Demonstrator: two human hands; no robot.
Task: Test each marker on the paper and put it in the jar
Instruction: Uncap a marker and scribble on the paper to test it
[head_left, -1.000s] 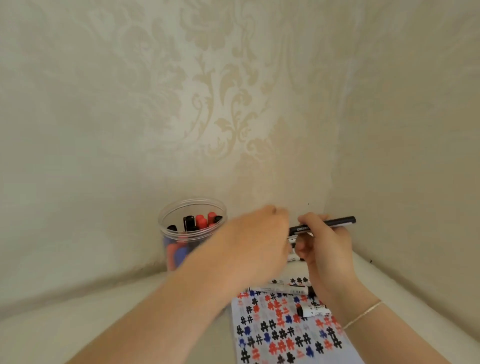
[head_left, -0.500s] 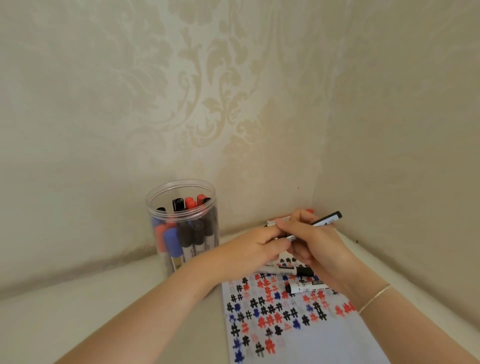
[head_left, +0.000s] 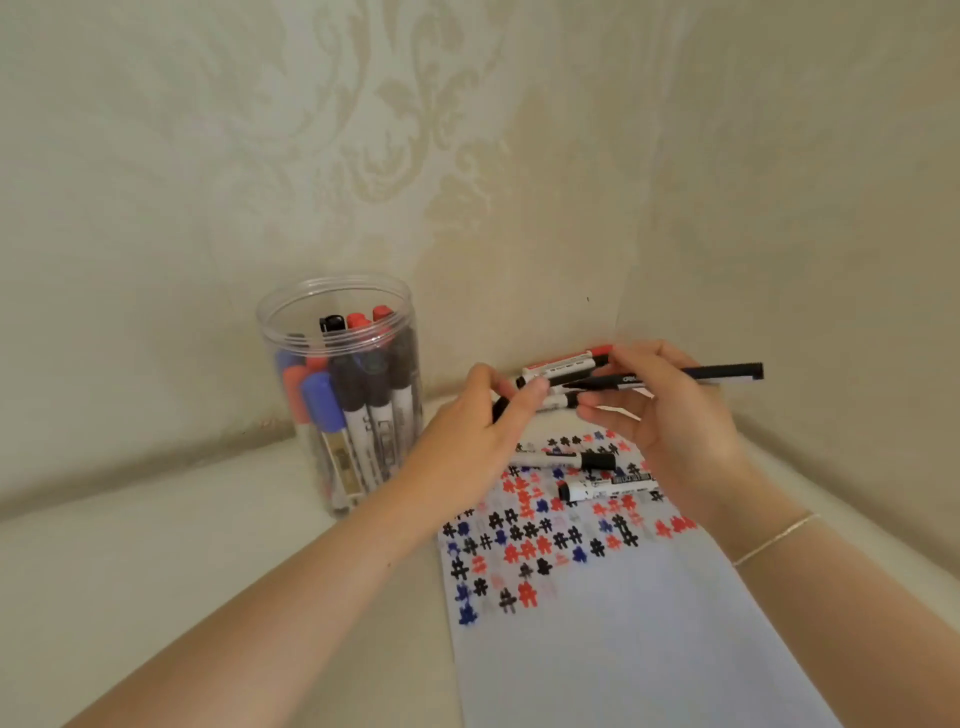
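My right hand (head_left: 670, 415) grips a thin black pen (head_left: 722, 372) level above the far end of the paper (head_left: 649, 623), its bare tip pointing left. My left hand (head_left: 467, 436) is just left of that tip and pinches a small black cap (head_left: 500, 408). The clear plastic jar (head_left: 291, 312) stands upright to the left, holding several red, blue and black markers. Two black-capped markers (head_left: 566, 460) (head_left: 608, 488) lie on the paper's hash marks. More markers, one of them red-capped (head_left: 563, 364), lie against the wall behind my hands.
Patterned walls meet in a corner just behind the markers and close off the right side. The paper's near half is unmarked. The pale tabletop (head_left: 156, 571) stretches left of the paper and in front of the jar.
My hands, joined at the pen half a second ago, have drawn apart; the cap is off in my left hand and the pen's tip shows. The view has tilted down.
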